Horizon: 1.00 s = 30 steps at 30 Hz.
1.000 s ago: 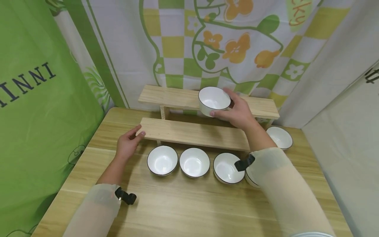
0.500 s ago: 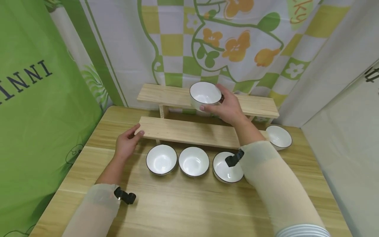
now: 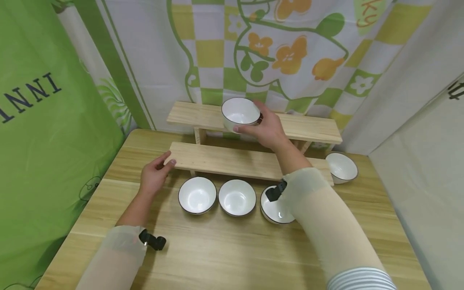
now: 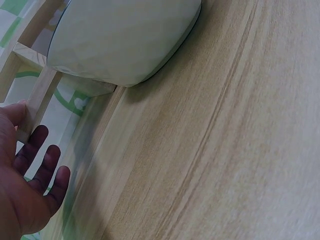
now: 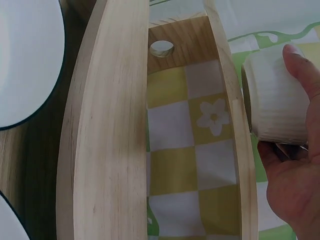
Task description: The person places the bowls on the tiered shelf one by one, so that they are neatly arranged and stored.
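Observation:
My right hand point(image 3: 266, 127) grips a white bowl point(image 3: 240, 112) with a dark rim, thumb at its near side and fingers round the right. The bowl is upright over the upper board point(image 3: 308, 127) of a two-step wooden rack, left of its middle. In the right wrist view the bowl point(image 5: 280, 95) is right at the board's edge; I cannot tell whether its base bears on the board. My left hand point(image 3: 155, 175) pinches the left end of the lower board point(image 3: 224, 159). In the left wrist view its thumb and forefinger meet the wood, the other fingers spread below.
In front of the rack, three bowls stand in a row: a left bowl point(image 3: 197, 195), a middle bowl point(image 3: 237, 197) and a right bowl point(image 3: 272, 209), partly behind my right sleeve. Another bowl point(image 3: 341, 167) stands beyond the rack's right end. A patterned curtain point(image 3: 214, 52) hangs behind.
My right hand has carried the bowl leftward along the upper board. The right forearm now covers more of the front row. My left hand keeps its hold on the lower board.

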Available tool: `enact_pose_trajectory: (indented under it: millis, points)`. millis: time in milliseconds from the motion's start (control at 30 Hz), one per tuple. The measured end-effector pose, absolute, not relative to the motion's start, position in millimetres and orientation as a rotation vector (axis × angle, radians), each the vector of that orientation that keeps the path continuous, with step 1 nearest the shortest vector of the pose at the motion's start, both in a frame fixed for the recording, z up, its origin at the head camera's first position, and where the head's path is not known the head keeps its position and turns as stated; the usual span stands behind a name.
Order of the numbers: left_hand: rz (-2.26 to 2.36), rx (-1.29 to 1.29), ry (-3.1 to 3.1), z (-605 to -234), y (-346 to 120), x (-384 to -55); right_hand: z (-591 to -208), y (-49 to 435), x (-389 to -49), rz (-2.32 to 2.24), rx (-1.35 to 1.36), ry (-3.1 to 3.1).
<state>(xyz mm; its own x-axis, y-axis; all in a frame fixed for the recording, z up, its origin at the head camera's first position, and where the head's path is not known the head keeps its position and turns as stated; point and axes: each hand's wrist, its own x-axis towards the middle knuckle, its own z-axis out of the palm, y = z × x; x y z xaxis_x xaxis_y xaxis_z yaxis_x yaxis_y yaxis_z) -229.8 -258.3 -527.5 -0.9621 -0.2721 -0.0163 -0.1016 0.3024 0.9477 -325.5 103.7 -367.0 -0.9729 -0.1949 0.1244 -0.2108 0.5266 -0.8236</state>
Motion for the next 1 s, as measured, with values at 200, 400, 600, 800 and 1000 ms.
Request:
enact_pose_trajectory:
  millis: [200, 400, 600, 800, 1000]
  points:
    - [-1.754, 0.342, -2.393, -528, -257, -230, -368, 92, -327, 1.482, 0.370, -2.703]
    - [-1.752, 0.346, -2.385, -532, -260, -230, -370, 82, -331, 1.474, 0.375, -2.713]
    - [-1.764, 0.351, -2.370, -531, -259, -229, -371, 74, -333, 1.467, 0.356, -2.713]
    - [-1.755, 0.348, -2.375, -530, -259, -229, -371, 66, -334, 1.466, 0.357, -2.713]
    - [-1.729, 0.352, -2.398, -529, -259, -230, -372, 58, -336, 1.471, 0.343, -2.709]
